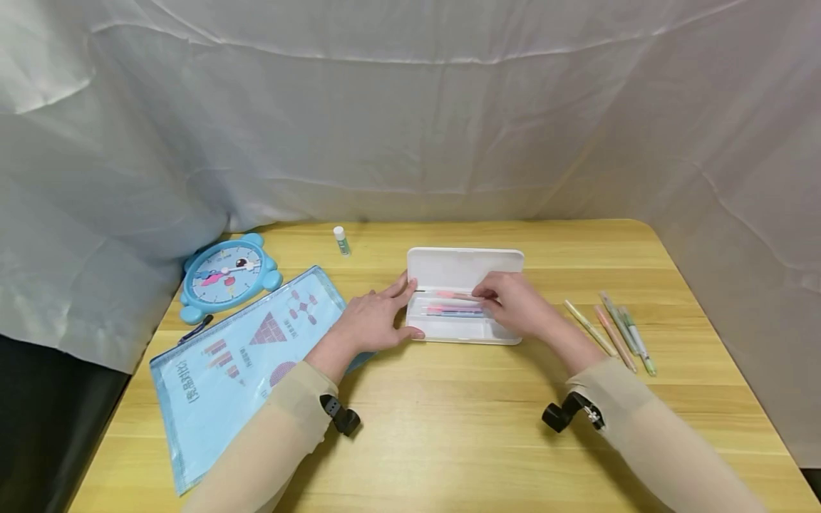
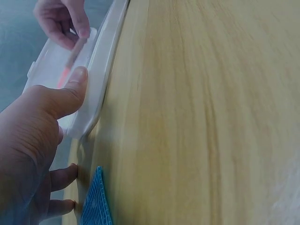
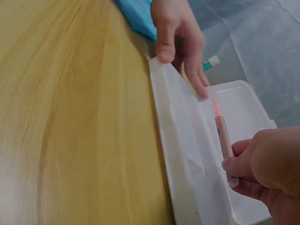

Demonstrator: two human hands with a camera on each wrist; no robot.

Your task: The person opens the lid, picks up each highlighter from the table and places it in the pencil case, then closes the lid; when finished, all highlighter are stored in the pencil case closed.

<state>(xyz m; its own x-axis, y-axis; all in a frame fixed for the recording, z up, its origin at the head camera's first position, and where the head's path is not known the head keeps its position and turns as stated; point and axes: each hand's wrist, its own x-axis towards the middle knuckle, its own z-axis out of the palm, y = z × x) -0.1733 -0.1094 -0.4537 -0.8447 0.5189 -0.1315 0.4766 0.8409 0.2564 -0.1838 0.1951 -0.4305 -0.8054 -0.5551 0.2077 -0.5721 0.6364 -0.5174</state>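
Observation:
A white pencil case (image 1: 457, 329) lies open on the table, its lid (image 1: 458, 267) tipped back. In its tray are several pens (image 1: 452, 311) in pink and blue tones. My left hand (image 1: 375, 320) rests on the case's left end, thumb at the near corner and index finger by the hinge, fingers fairly straight. With thumb and fingertips, my right hand (image 1: 513, 303) pinches a pink pen (image 3: 223, 136) by one end. The pen is held over the case, its bright pink end pointing toward my left hand.
Right of the case lie several pens (image 1: 618, 331) in yellow, pink and green. A blue zip folder (image 1: 212, 420) sits under my left forearm, with a blue toy clock (image 1: 227, 274) behind it. A glue stick (image 1: 342, 241) stands near the back; a grey cloth (image 1: 410, 128) hangs behind the table.

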